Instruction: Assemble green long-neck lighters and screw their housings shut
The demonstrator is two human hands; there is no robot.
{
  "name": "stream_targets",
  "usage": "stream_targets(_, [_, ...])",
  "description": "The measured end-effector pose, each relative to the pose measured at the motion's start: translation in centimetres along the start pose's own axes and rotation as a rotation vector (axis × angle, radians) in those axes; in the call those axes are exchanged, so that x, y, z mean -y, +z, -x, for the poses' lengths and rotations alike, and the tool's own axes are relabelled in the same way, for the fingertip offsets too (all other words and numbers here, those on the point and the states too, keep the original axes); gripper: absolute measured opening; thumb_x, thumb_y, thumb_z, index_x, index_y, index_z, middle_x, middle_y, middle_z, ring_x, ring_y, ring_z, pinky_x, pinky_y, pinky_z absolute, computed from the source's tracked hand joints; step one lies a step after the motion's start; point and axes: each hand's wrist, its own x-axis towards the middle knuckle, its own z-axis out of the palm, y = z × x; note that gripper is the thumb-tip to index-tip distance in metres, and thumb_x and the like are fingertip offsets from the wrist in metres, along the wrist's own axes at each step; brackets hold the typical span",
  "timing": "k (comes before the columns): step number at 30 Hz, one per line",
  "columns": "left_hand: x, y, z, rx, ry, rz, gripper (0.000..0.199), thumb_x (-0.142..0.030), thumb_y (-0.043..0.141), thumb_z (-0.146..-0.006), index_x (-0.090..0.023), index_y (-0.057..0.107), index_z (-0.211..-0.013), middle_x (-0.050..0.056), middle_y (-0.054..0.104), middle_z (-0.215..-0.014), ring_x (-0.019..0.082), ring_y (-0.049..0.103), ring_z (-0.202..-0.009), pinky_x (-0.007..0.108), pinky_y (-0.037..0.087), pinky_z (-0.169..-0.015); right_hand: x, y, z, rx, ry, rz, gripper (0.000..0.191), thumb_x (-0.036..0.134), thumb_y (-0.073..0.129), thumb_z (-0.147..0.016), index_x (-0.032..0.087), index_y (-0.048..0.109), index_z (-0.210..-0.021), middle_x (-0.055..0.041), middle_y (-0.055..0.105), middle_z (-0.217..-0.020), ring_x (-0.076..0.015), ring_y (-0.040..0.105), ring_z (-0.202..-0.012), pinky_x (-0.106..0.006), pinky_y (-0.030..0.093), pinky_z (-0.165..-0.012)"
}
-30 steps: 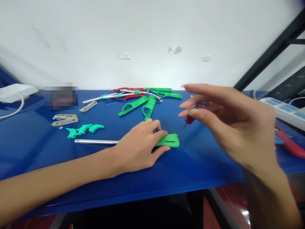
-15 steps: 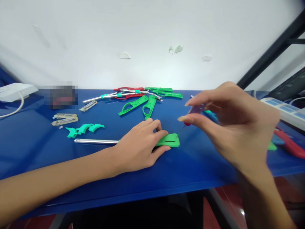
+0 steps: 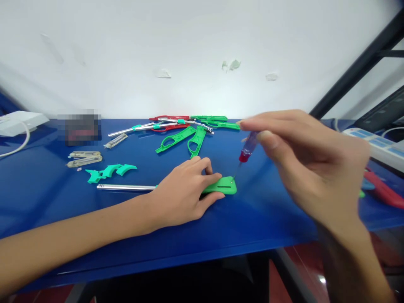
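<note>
My left hand (image 3: pixel 186 191) presses a green plastic handle (image 3: pixel 227 189) flat on the blue table, thumb and fingers gripping its two sides. A silver rod (image 3: pixel 126 187) sticks out to the left from under that hand. Above and right of the handle, my right hand (image 3: pixel 303 155) pinches the top of a small screwdriver (image 3: pixel 246 149) with a clear purple grip and red collar. The screwdriver is tilted, and its thin tip meets the hole near the handle's right end.
Green handle halves (image 3: pixel 176 139), red pieces (image 3: pixel 170 117) and silver rods lie at the back. Turquoise clips (image 3: pixel 110 170) and clear cases (image 3: pixel 84 159) are at the left. A power strip (image 3: pixel 375 145) and a red tool (image 3: pixel 385 191) lie at the right.
My right hand's fingers have shifted up to the screwdriver's end, uncovering more of its grip and red collar. My left hand still holds the green handle.
</note>
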Motion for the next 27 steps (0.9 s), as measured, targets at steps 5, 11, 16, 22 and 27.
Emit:
stream_targets(5, [0.1, -0.1, 0.0, 0.019, -0.004, -0.002, 0.035, -0.039, 0.058, -0.107, -0.015, 0.075, -0.126, 0.009, 0.059, -0.107, 0.027, 0.057, -0.094, 0.048, 0.053, -0.087, -0.2, 0.1, -0.1, 0.021, 0.056, -0.07, 0.025, 0.019, 0.072, -0.101, 0.035, 0.076, -0.121, 0.0028, 0.075, -0.111, -0.0205, 0.073, -0.098, -0.041, 0.062, -0.09])
stream_targets(11, [0.0, -0.2, -0.1, 0.027, -0.011, 0.014, 0.036, -0.039, 0.057, -0.107, -0.015, 0.075, -0.127, 0.01, 0.059, -0.107, 0.027, 0.057, -0.094, 0.047, 0.053, -0.086, 0.2, -0.4, -0.2, 0.052, 0.035, -0.027, 0.015, 0.03, 0.069, -0.104, 0.038, 0.079, -0.112, 0.003, 0.075, -0.114, -0.0238, 0.071, -0.11, -0.044, 0.059, -0.097])
stream_targets(16, [-0.1, -0.2, -0.1, 0.032, -0.018, 0.005, 0.034, -0.038, 0.058, -0.107, -0.016, 0.075, -0.127, 0.009, 0.059, -0.108, 0.027, 0.058, -0.095, 0.048, 0.053, -0.088, 0.6, -0.4, 0.0, 0.031, 0.119, -0.091, 0.012, 0.024, 0.073, -0.1, 0.033, 0.078, -0.107, 0.0035, 0.078, -0.104, -0.0219, 0.075, -0.091, -0.045, 0.062, -0.086])
stream_targets(22, [-0.2, -0.2, 0.0, 0.031, -0.032, -0.027, 0.036, -0.039, 0.058, -0.107, -0.013, 0.072, -0.128, 0.01, 0.062, -0.111, 0.028, 0.058, -0.097, 0.048, 0.053, -0.088, 0.2, 0.2, -0.5, -0.096, 0.126, -0.19, 0.014, 0.026, 0.086, -0.09, 0.03, 0.074, -0.095, 0.0017, 0.071, -0.096, -0.0209, 0.069, -0.084, -0.041, 0.061, -0.074])
stream_targets(27, [-0.3, -0.2, 0.0, 0.028, -0.023, -0.056, 0.034, -0.038, 0.06, -0.107, -0.011, 0.068, -0.127, 0.01, 0.063, -0.11, 0.026, 0.058, -0.094, 0.044, 0.053, -0.084, -1.5, -1.7, -0.9, -0.42, 0.199, -0.069, 0.013, 0.042, 0.081, -0.093, 0.03, 0.077, -0.098, -0.0064, 0.071, -0.1, -0.0283, 0.07, -0.095, -0.043, 0.056, -0.085])
